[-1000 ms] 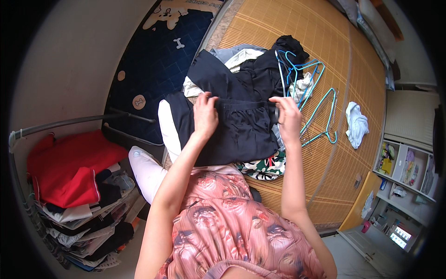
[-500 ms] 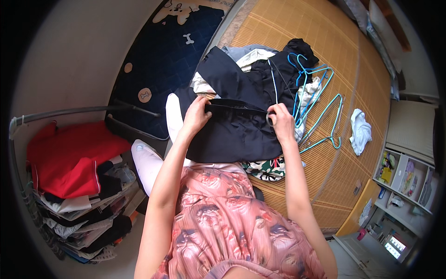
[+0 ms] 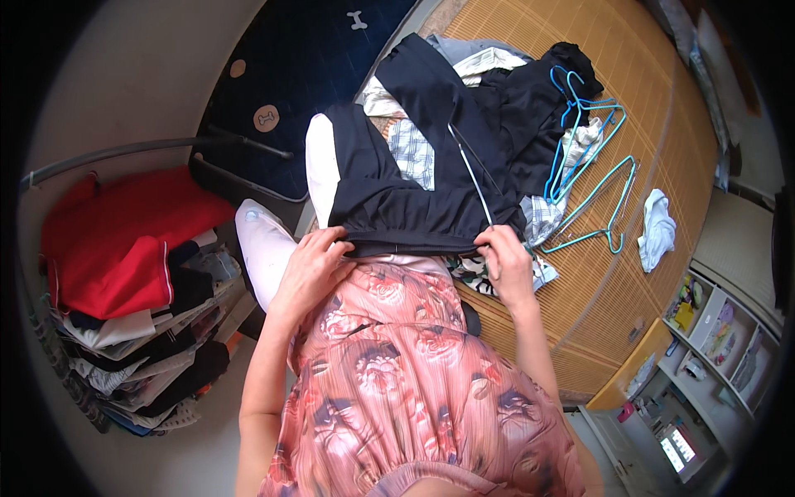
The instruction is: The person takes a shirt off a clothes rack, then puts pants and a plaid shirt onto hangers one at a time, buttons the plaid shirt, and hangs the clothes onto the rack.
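Black trousers (image 3: 397, 211) lie across my lap and the bed edge, waistband toward me and legs stretching away. My left hand (image 3: 319, 261) is closed on the waistband's left end. My right hand (image 3: 507, 257) pinches its right end. From the right fingers a thin pale rod (image 3: 472, 176), seemingly part of a hanger, runs away over the black cloth; whether those fingers also hold it is unclear. A plaid cloth (image 3: 411, 155) shows between the trouser legs. Camouflage-patterned cloth (image 3: 470, 270) peeks out beside my right hand.
Blue hangers (image 3: 580, 137) and a teal hanger (image 3: 619, 207) lie right of the clothes on the bed mat (image 3: 662, 116). Farther right is a crumpled pale-blue cloth (image 3: 657, 232). A rack at left holds hung clothes, including a red garment (image 3: 124, 248). Shelves (image 3: 720, 331) stand at right.
Both hands have drawn the waistband toward my body, and it now lies flatter and closed. The pale rod came along with my right hand. The plaid cloth has come into sight.
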A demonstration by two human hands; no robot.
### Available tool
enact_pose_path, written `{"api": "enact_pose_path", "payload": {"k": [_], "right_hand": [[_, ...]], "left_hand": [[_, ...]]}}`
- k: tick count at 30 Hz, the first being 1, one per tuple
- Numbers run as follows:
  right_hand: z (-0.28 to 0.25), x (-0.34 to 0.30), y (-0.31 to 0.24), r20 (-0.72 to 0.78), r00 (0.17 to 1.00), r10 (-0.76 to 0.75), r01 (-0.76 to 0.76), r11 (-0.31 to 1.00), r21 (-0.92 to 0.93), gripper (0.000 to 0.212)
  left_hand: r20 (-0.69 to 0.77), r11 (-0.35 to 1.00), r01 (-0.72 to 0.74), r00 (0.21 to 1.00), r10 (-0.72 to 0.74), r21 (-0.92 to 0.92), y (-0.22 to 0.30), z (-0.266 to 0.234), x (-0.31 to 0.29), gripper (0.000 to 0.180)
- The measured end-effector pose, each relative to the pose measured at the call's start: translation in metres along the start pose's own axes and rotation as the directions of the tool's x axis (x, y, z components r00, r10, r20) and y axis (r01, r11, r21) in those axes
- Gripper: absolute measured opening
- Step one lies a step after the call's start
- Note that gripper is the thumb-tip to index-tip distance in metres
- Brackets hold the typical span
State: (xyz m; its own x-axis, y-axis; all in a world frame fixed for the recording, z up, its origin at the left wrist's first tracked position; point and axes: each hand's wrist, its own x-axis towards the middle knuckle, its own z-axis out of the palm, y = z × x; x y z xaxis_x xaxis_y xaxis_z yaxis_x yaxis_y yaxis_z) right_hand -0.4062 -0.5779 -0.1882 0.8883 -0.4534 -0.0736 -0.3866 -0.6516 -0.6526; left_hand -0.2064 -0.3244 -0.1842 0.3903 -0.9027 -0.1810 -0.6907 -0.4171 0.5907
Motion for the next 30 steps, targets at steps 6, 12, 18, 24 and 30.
{"api": "enact_pose_path", "payload": {"k": [6, 12, 18, 24, 30], "right_hand": [[-0.035, 0.010, -0.023, -0.166, 0.962, 0.217, -0.131, 0.901, 0.415, 0.030], [-0.048, 0.009, -0.035, -0.261, 0.931, 0.254, 0.004, 0.708, 0.706, 0.026], [-0.046, 0.011, -0.037, -0.309, 0.913, 0.267, 0.197, 0.377, 0.905, 0.027], [-0.039, 0.028, -0.058, -0.272, 0.950, 0.152, 0.261, 0.092, 0.961, 0.023], [-0.008, 0.040, -0.080, -0.251, 0.967, 0.050, 0.253, -0.036, 0.967, 0.019]], "left_hand": [[-0.151, 0.926, 0.251, 0.942, -0.301, -0.283, 0.008, 0.007, 0.017, 0.029], [-0.119, 0.986, 0.164, 0.980, -0.159, 0.028, 0.001, 0.020, 0.013, 0.033], [-0.213, 0.895, 0.364, 0.882, -0.420, -0.257, 0.006, 0.016, 0.023, 0.018], [-0.236, 0.849, 0.379, 0.845, -0.479, -0.367, 0.021, 0.001, 0.046, 0.017], [-0.234, 0.812, 0.378, 0.826, -0.513, -0.445, 0.028, -0.004, 0.056, 0.020]]}}
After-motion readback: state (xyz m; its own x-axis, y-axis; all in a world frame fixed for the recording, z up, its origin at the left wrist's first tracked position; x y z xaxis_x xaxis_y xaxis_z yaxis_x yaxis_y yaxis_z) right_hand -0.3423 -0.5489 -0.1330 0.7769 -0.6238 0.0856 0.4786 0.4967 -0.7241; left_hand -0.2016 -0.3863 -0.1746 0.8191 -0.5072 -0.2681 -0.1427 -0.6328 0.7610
